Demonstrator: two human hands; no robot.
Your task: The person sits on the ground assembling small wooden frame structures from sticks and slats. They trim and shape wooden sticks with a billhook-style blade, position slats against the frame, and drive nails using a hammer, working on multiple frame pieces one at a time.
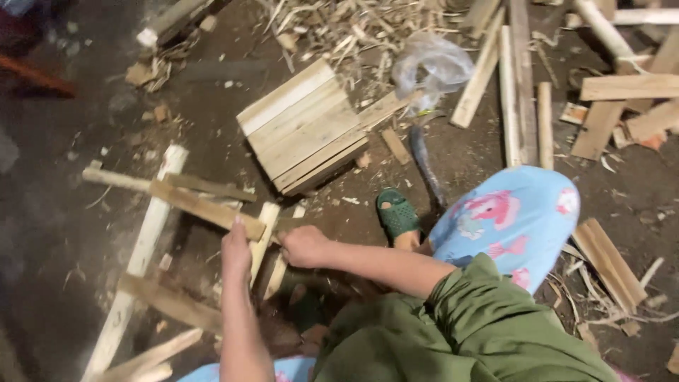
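Your left hand (pixel 237 249) grips a pale, narrow wooden slat (pixel 263 240) standing on the dirt floor (pixel 64 233); your right hand (pixel 303 245) is fisted beside it, its hold unclear. Beyond lies a slatted pale wooden crate (pixel 305 127).

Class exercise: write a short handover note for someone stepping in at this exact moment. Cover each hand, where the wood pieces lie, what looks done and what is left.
Left hand: gripping a short wooden slat lying across a frame of pale strips on the dirt floor.
Right hand: closed around a thin strip beside it.
Done: a slatted wooden box sits finished-looking ahead.
Left: the frame's pieces look loose and unjoined; spare slats wait at upper right.
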